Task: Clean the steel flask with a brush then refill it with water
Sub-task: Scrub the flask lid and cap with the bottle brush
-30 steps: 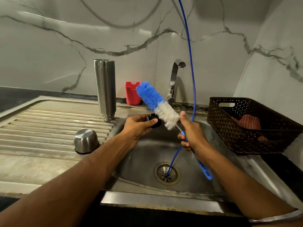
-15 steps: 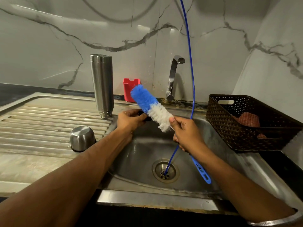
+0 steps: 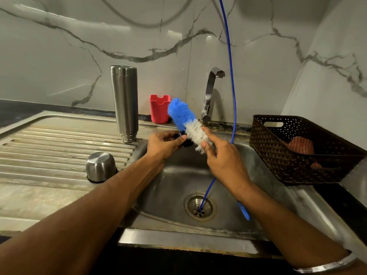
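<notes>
1. Head view shows my right hand [image 3: 224, 161] has slid up the brush [image 3: 187, 124] since a second ago: then it gripped the thin stem below the bristles, now my fingers are curled at the white lower bristles themselves, the blue handle end poking out below my forearm over the sink [image 3: 228, 231].
2. My left hand [image 3: 164, 144] still pinches a small dark part [image 3: 184, 140], likely the flask's stopper, and it now sits touching the white bristles rather than just beside them.
3. I read this as scrubbing the small part first, so the body of the flask has not yet been brushed, and refilling is well off.
4. The steel flask [image 3: 125, 102] stands upright on the ribbed drainboard [image 3: 49, 147], left of both hands and apart from them, untouched.
5. Its steel cap [image 3: 100, 166] lies upturned on the drainboard, nearer to me than the flask.
6. Behind the brush stand the tap [image 3: 210, 96] and a red holder [image 3: 159, 111]; a dark basket [image 3: 297, 151] sits to the right.
</notes>
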Tool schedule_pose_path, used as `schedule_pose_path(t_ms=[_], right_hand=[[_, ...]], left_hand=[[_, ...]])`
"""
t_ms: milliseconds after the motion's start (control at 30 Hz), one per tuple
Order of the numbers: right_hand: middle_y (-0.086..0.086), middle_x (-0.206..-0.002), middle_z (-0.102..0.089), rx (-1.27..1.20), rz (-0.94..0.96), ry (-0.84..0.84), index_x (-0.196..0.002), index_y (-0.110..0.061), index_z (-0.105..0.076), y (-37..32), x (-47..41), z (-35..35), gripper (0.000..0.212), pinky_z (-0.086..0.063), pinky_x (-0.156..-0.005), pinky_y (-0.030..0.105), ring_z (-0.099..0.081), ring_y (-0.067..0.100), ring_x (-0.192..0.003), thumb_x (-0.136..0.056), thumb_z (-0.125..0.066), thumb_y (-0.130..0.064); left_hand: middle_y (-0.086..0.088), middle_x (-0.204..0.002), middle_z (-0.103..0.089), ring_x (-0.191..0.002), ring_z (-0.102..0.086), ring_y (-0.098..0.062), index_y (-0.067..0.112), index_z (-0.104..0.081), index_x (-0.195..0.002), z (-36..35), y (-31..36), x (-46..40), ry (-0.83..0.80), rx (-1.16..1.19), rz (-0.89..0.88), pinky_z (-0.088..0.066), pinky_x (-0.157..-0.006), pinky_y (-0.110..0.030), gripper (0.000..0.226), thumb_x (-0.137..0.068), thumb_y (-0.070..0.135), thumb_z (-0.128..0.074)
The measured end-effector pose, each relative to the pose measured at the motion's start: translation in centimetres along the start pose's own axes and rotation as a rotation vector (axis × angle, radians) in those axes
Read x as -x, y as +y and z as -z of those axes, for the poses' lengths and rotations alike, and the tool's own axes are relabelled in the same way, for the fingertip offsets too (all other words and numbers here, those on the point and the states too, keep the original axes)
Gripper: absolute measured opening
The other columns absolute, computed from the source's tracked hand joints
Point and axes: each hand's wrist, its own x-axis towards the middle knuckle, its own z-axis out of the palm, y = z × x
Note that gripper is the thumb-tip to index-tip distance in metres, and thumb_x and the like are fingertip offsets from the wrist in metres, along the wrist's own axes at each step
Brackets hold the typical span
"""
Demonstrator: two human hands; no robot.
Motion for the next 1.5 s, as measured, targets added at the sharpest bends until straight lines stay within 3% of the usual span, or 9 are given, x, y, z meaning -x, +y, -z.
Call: schedule_pose_path(t_ms=[167, 300, 433, 633, 767, 867, 1033, 1300, 1500], right_hand=[[-0.006, -0.118, -0.072, -0.101, -0.113, -0.159, -0.145, -0.04, -0.051, 0.8, 0.8, 0.2, 0.042, -0.058, -0.091, 0.043, -0.066, 0.011, -0.101, -0.103, -0.055, -0.034], [-0.008, -0.12, -0.071, -0.254, -0.146, -0.093, -0.14, -0.028, -0.06, 1.1, 0.7, -0.3, 0.037, -0.056, -0.096, 0.037, -0.066, 0.007, -0.104, -0.104, -0.056, -0.029], [-0.008, -0.095, -0.07, -0.468, -0.193, 0.06, -0.142, -0.024, -0.059, 0.7, -0.1, 0.4, 0.042, -0.048, -0.063, 0.013, -0.057, -0.009, -0.063, -0.1, -0.062, -0.029], [-0.013, -0.045, -0.057, -0.681, -0.267, -0.055, -0.142, -0.026, -0.053, -0.1, 0.1, 1.1, 0.044, -0.031, -0.035, 0.014, -0.036, 0.001, -0.035, -0.1, -0.062, -0.021], [-0.011, -0.045, -0.055, -0.772, -0.337, -0.089, -0.144, -0.02, -0.053, -0.5, 0.0, 1.4, 0.044, -0.027, -0.033, 0.014, -0.031, 0.0, -0.034, -0.101, -0.059, -0.02], [-0.01, -0.046, -0.053, -0.835, -0.341, -0.17, -0.144, -0.019, -0.053, -1.0, 0.4, 1.4, 0.042, -0.025, -0.032, 0.014, -0.028, 0.001, -0.034, -0.102, -0.056, -0.017], [-0.006, -0.044, -0.036, -0.886, -0.416, -0.19, -0.138, -0.022, -0.058, -0.5, 0.0, 1.6, 0.034, -0.02, -0.03, 0.014, -0.023, 0.002, -0.03, -0.104, -0.053, -0.026], [-0.002, -0.047, -0.032, -0.925, -0.523, -0.255, -0.13, -0.021, -0.063, -0.4, -0.1, 1.2, 0.031, -0.022, -0.032, 0.014, -0.023, 0.007, -0.028, -0.105, -0.051, -0.036], [-0.003, -0.043, -0.031, -1.033, -0.613, -0.347, -0.119, -0.021, -0.062, -1.1, 0.5, 0.4, 0.023, -0.022, -0.033, 0.011, -0.024, 0.008, -0.024, -0.107, -0.047, -0.035]], left_hand=[[-0.01, -0.089, -0.075, -0.088, -0.074, -0.024, 0.005, -0.074, -0.105, 0.4, 0.2, -1.1, 0.214, 0.089, -0.068, -0.062, -0.086, -0.036, 0.021, -0.086, 0.013, -0.081], [-0.008, -0.097, -0.077, -0.093, -0.073, -0.019, 0.002, -0.071, -0.119, -0.4, 0.4, -0.9, 0.114, 0.079, -0.134, -0.061, -0.088, -0.032, 0.031, -0.089, 0.01, -0.077], [-0.011, -0.11, -0.074, -0.101, -0.07, -0.02, 0.004, -0.065, -0.13, 0.0, 0.3, -0.9, 0.077, 0.097, -0.107, -0.06, -0.089, -0.03, 0.035, -0.095, 0.005, -0.069], [-0.013, -0.118, -0.072, -0.107, -0.07, -0.025, 0.01, -0.065, -0.132, 0.7, 0.5, -0.6, 0.011, 0.022, 0.003, -0.056, -0.099, -0.045, 0.036, -0.099, -0.002, -0.059], [-0.015, -0.108, -0.071, -0.101, -0.067, -0.029, 0.004, -0.064, -0.132, -0.3, 0.5, -0.5, -0.012, -0.029, 0.009, -0.052, -0.102, -0.052, 0.036, -0.099, -0.009, -0.053], [-0.017, -0.119, -0.07, -0.107, -0.069, -0.028, 0.003, -0.063, -0.132, 0.2, 1.2, -0.7, 0.034, 0.099, 0.068, -0.06, -0.092, -0.04, 0.037, -0.101, -0.011, -0.048], [-0.017, -0.122, -0.066, -0.099, -0.07, -0.027, 0.0, -0.056, -0.139, -0.2, 1.7, 0.3, -0.132, 0.239, 0.161, -0.061, -0.078, -0.03, 0.041, -0.102, -0.011, -0.042], [-0.021, -0.115, -0.067, -0.097, -0.068, -0.027, -0.007, -0.05, -0.139, -1.0, 2.0, 0.3, -0.102, 0.503, 0.264, -0.063, -0.073, -0.032, 0.036, -0.106, -0.004, -0.036], [-0.014, -0.111, -0.07, -0.089, -0.07, -0.02, -0.001, -0.058, -0.133, -1.5, 1.5, -0.4, 0.091, 0.509, 0.121, -0.062, -0.071, -0.026, 0.031, -0.104, -0.001, -0.047]])
